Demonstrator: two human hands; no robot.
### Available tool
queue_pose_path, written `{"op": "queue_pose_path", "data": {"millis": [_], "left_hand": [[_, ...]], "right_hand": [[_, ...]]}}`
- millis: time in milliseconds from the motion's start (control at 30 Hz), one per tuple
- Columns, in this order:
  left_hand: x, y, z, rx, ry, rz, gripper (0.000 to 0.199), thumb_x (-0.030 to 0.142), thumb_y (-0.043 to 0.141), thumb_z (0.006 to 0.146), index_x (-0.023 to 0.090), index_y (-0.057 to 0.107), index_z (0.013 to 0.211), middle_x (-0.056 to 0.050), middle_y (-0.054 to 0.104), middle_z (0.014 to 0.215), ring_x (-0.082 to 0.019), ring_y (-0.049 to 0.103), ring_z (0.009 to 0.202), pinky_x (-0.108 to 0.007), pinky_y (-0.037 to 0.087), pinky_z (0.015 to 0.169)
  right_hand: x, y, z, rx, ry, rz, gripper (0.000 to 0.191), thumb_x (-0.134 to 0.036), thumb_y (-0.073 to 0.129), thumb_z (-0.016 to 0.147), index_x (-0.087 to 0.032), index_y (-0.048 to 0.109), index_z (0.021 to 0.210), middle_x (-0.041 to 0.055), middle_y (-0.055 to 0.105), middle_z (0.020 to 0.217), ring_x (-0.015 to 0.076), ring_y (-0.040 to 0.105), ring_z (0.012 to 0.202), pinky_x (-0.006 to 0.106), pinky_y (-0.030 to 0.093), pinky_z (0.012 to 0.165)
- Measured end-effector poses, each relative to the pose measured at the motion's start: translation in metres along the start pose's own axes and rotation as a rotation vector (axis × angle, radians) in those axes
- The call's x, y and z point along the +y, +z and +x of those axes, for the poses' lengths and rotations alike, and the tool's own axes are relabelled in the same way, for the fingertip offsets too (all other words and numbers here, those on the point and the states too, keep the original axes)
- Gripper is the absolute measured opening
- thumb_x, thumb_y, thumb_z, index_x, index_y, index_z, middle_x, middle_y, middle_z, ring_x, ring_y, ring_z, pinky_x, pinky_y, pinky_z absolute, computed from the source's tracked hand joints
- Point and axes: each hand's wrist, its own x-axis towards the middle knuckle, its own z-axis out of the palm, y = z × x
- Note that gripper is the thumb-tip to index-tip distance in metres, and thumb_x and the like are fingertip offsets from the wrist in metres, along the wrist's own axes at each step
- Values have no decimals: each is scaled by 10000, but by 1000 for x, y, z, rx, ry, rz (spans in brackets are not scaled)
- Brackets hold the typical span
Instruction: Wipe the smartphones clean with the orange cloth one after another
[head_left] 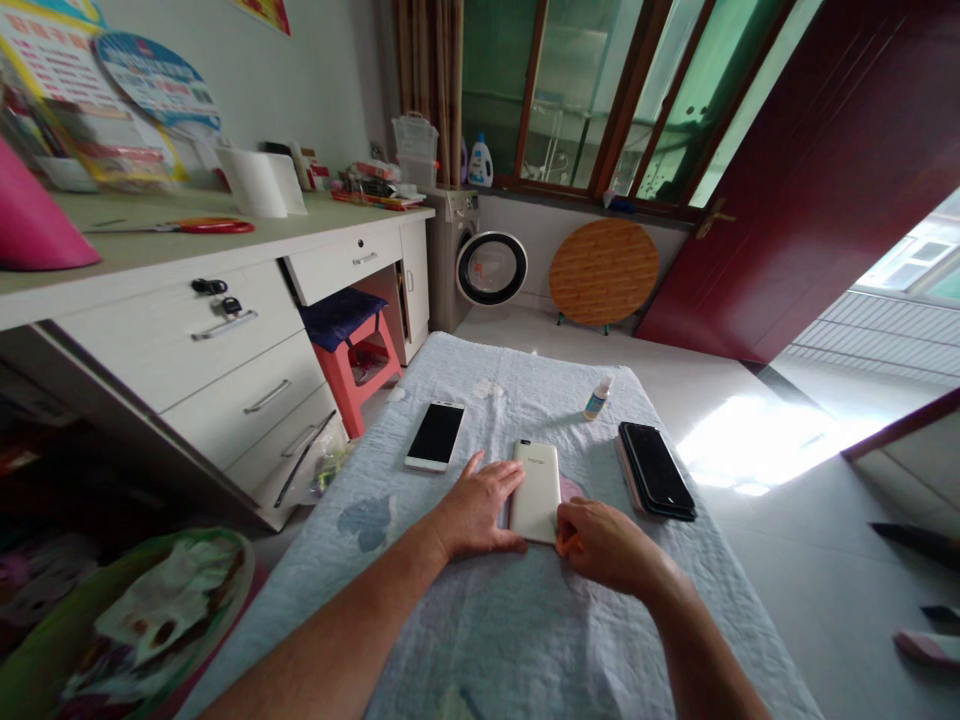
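A pale gold smartphone point(537, 492) lies back side up on the cloth-covered table, its camera at the far left corner. Along its left edge rests my left hand point(484, 505), fingers stretched out and touching the phone, thumb apart near the bottom edge. My right hand point(600, 540) is closed at the phone's lower right corner; a bit of orange shows by the fingertips, and what they hold is mostly hidden. To the left lies a white smartphone point(436, 437) with a dark screen facing up. Stacked phones, a black one point(660, 470) on top, lie to the right.
A small spray bottle point(598, 398) stands on the light blue cloth point(480, 640) beyond the phones. Left are a white desk point(247, 370), a red stool point(360, 365) and a green-rimmed bin point(244, 560). A washing machine point(452, 235) with its door open stands behind.
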Motion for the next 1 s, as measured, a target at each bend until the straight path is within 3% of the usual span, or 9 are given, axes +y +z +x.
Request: {"op": "queue_pose_path", "data": {"millis": [300, 733, 833, 1000], "left_hand": [[2, -2, -1, 1, -14, 15, 905, 665, 704, 652, 216, 413, 1383, -125, 410, 1471, -330, 360, 1350, -565, 78, 1141], [4, 0, -1, 18, -17, 41, 884, 578, 732, 662, 211, 391, 1391, -127, 414, 1466, -339, 352, 1350, -573, 112, 1137], [4, 0, -1, 23, -14, 40, 879, 585, 734, 658, 212, 401, 1380, -131, 417, 1462, -336, 353, 1347, -576, 117, 1134], [4, 1, -1, 45, -4, 19, 829, 622, 723, 654, 219, 445, 1323, -121, 499, 1382, -333, 405, 1307, -576, 131, 1130]], "right_hand": [[-5, 2, 8, 82, -135, 196, 150, -107, 553, 712, -183, 642, 805, 21, 615, 849, 124, 549, 765, 199, 357, 684], [15, 24, 52, 590, 117, 91, 209, -256, 485, 918, -201, 676, 852, 31, 533, 856, 151, 514, 840, 234, 388, 783], [12, 23, 50, 575, 51, 95, 240, -270, 468, 935, -205, 691, 879, 38, 536, 868, 155, 511, 848, 253, 392, 811], [0, 20, 36, 419, -175, 132, 244, -258, 476, 939, -213, 705, 868, 30, 536, 849, 144, 516, 836, 259, 396, 811]]}}
